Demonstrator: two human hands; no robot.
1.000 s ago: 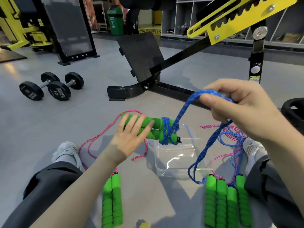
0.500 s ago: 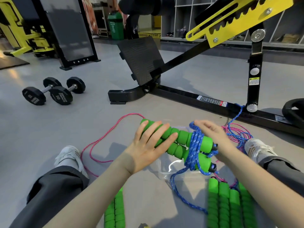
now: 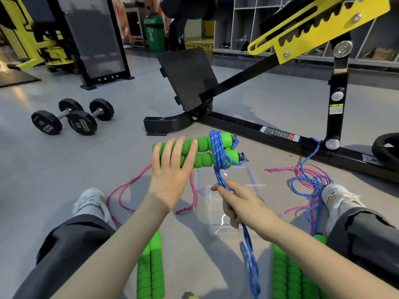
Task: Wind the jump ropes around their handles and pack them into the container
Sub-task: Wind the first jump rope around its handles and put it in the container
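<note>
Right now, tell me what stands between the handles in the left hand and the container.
The right hand, gripping the blue rope, sits over the container's opening, just this side of the handles that the left hand holds. The rope is only partly wound. Nothing else visible blocks the way.

The nearer dumbbell bears the number "10" on its end plate; adjacent lettering is too small to read. The yellow warning label on the black upright and the base-bar sticker are illegible.
</note>
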